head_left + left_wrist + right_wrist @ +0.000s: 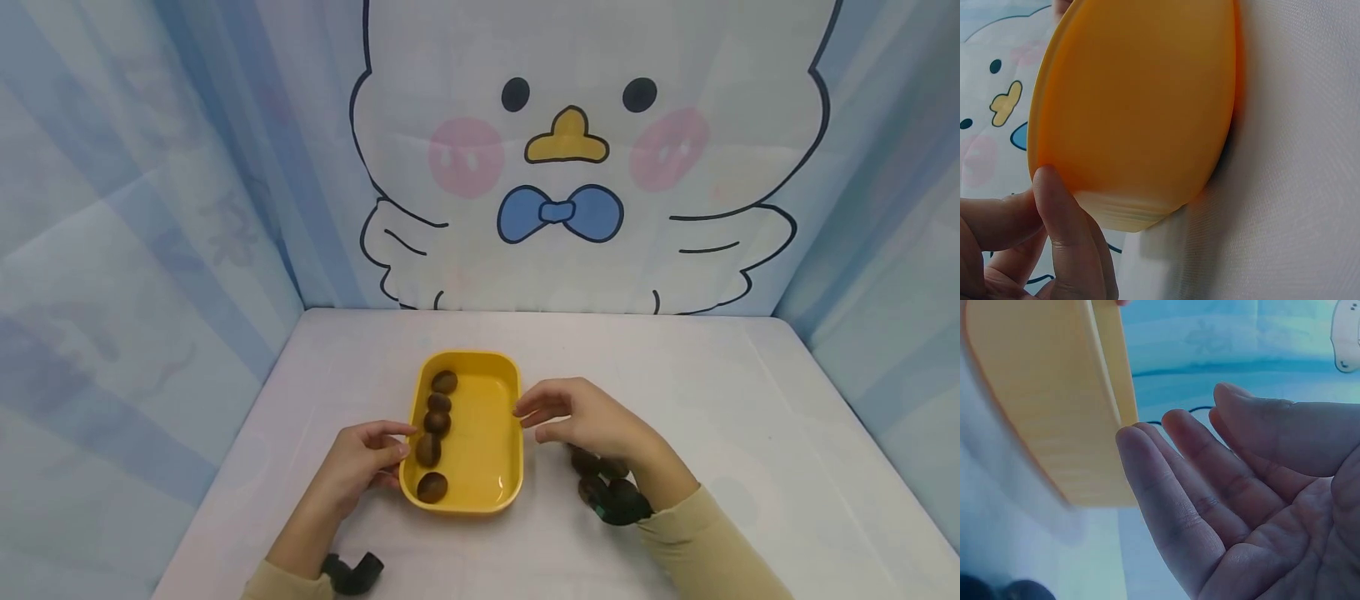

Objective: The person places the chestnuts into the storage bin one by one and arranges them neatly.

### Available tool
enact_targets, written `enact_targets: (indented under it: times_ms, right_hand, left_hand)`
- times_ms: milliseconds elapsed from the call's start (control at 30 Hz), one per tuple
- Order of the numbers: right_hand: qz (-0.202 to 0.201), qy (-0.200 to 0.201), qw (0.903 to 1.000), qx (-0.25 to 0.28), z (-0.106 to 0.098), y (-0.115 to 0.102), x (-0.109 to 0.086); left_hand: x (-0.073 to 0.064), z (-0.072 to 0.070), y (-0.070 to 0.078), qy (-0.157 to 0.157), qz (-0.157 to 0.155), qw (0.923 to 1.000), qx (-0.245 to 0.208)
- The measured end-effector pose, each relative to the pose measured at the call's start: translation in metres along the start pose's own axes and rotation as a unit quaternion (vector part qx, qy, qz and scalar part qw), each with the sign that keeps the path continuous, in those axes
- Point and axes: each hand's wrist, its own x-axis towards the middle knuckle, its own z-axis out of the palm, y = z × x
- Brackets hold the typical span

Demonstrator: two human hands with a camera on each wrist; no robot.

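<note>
Yellow tray (483, 433) on the white table (720, 408), with five brown balls (437, 423) down its left side. Pinched at left edge by left hand (363, 458). Right hand (588, 417) close by the right edge, fingers (546, 402) loose, a bit bent. More brown balls (584, 461) below right wrist (651, 462).

Looks plastic, smooth and softly glossy on the yellow tray (480, 442), nearer the left edge of the worktop (720, 433); smooth, faintly shiny on the brown balls (437, 423); matt, finely woven across the worktop; creased cloth in the backdrop (465, 58).
</note>
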Motion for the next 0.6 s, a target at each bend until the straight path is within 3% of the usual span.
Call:
enact_targets:
  times_ms: [600]
  right_hand:
    - [0.009,0.023,0.9997,-0.006,-0.030,0.044,-0.023]
  left_hand:
    - [0.001,0.000,-0.002,-0.002,0.002,1.0000,-0.003]
